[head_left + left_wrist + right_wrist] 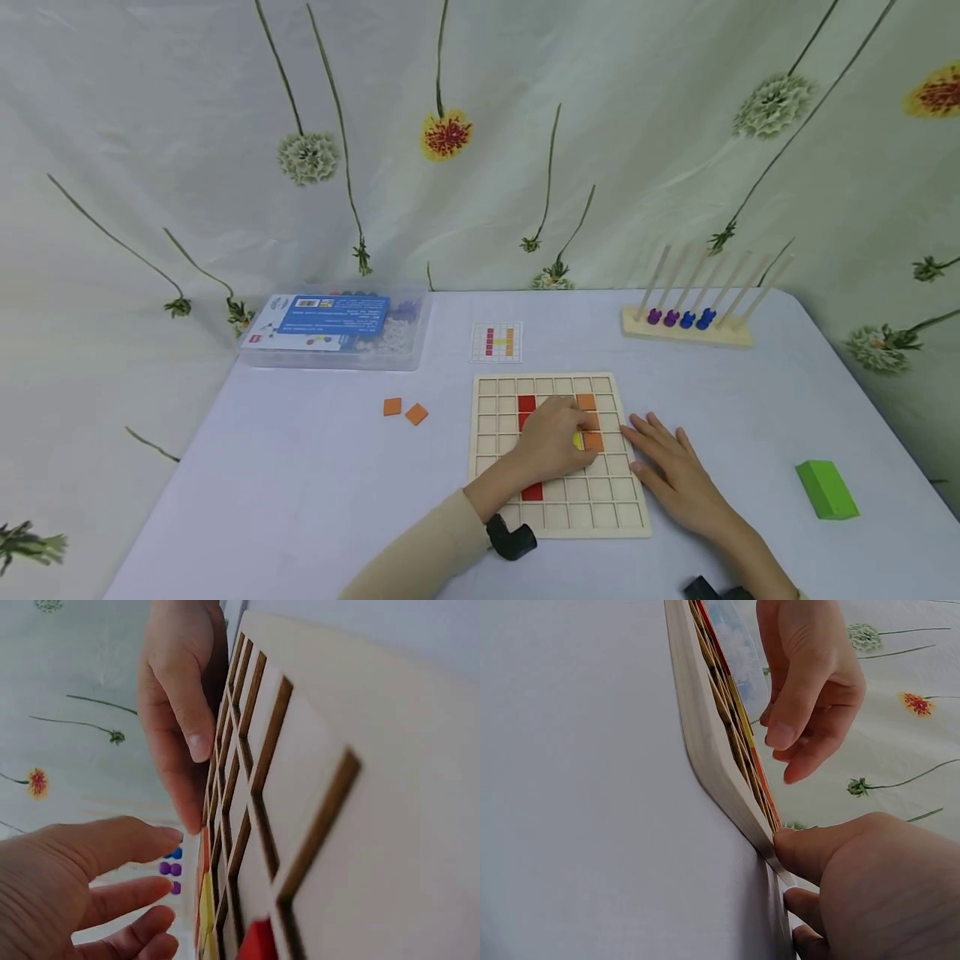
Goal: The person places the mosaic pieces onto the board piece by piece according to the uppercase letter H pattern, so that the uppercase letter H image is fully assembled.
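Note:
A wooden grid board (611, 492) lies on the table, with red tiles (527, 404) in one column and an orange column to their right. Over the board hovers my left hand (551, 437), its thumb and fingers beside the orange tile (593, 442) and a partly covered yellow tile (578, 440). In the left wrist view, those fingers are loosely bent and spread apart, holding nothing. My right hand (675, 479) touches the board's right edge with its fingers extended; the right wrist view has the thumb (802, 851) at the rim. The left forearm and hand hide part of the grid.
Two loose orange tiles (392, 407) lie left of the board. Behind it is a small pattern card (497, 342). A clear plastic box (337, 333) stands at the back left, a peg stand (686, 332) with beads at the back right. Far right sits a green block (827, 490).

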